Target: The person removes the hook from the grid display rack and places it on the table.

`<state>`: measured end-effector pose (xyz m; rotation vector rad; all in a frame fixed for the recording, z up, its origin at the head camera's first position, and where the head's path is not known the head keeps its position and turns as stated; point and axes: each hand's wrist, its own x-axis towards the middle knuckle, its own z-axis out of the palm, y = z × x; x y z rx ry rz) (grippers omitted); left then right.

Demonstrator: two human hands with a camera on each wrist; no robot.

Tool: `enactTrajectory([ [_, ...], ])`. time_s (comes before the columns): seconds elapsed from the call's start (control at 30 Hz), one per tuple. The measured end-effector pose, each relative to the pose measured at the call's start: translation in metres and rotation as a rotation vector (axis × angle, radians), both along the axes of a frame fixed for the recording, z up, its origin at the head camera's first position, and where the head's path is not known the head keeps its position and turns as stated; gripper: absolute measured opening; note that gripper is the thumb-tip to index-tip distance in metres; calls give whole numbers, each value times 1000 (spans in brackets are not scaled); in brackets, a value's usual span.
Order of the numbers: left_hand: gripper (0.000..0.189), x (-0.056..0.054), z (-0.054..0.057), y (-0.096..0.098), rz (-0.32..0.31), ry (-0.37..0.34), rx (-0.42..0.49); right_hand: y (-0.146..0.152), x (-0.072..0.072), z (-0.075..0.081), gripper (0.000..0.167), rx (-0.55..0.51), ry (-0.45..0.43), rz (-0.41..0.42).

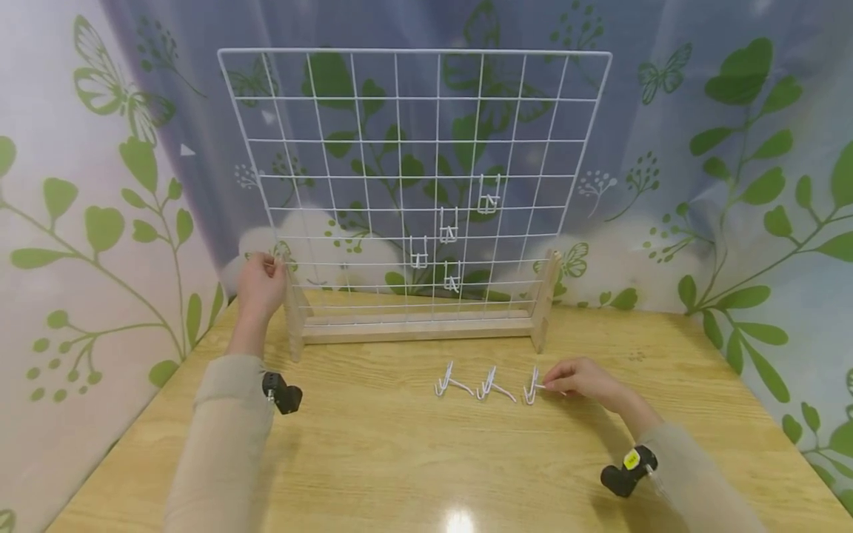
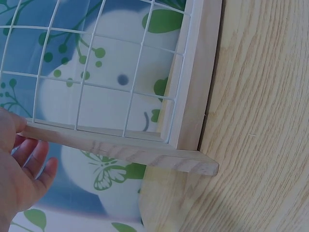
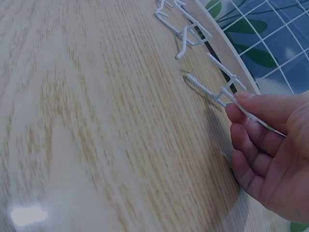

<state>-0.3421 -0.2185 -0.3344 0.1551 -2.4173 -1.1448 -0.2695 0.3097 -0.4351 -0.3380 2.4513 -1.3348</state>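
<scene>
A white wire grid panel (image 1: 416,141) stands upright in a wooden stand (image 1: 420,331), with several white wire hooks hung on its lower middle and right. My left hand (image 1: 262,285) grips the upper end of the stand's left post (image 2: 120,149), thumb and fingers at its tip beside the grid's edge. On the table in front, my right hand (image 1: 583,381) pinches the prong of a white wire hook (image 3: 219,94) between thumb and index finger. To its left lie two more hooks, a middle one (image 1: 492,383) and a left one (image 1: 448,380).
The light wood table (image 1: 373,451) runs under everything. A leaf-patterned curtain (image 1: 753,148) hangs close behind the grid and along both sides. The stand's right post (image 1: 548,300) rises behind the right hand.
</scene>
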Motion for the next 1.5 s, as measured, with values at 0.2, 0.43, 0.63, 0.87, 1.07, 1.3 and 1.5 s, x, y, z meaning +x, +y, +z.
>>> enactTrajectory([
  [0.2, 30, 1, 3, 2, 9, -3, -5, 1, -1, 0, 24, -7, -12, -4],
  [0.43, 31, 1, 3, 1, 3, -15, 1, -2, -1, -2, 24, -23, -10, 10],
  [0.63, 32, 1, 1, 1, 0, -22, -2, -6, -1, -3, 24, -3, -7, 23],
  [0.87, 30, 2, 3, 1, 7, -3, -13, -7, -3, -3, 25, 5, 2, 25],
  [1.07, 29, 2, 2, 2, 2, 4, -12, -9, -2, -4, 23, 11, -5, 29],
  [1.3, 29, 2, 2, 1, 3, -4, -10, -11, 0, -4, 24, 16, -1, 22],
  [1.5, 29, 3, 2, 2, 0, -2, -9, -10, 1, -3, 25, 4, -1, 19],
])
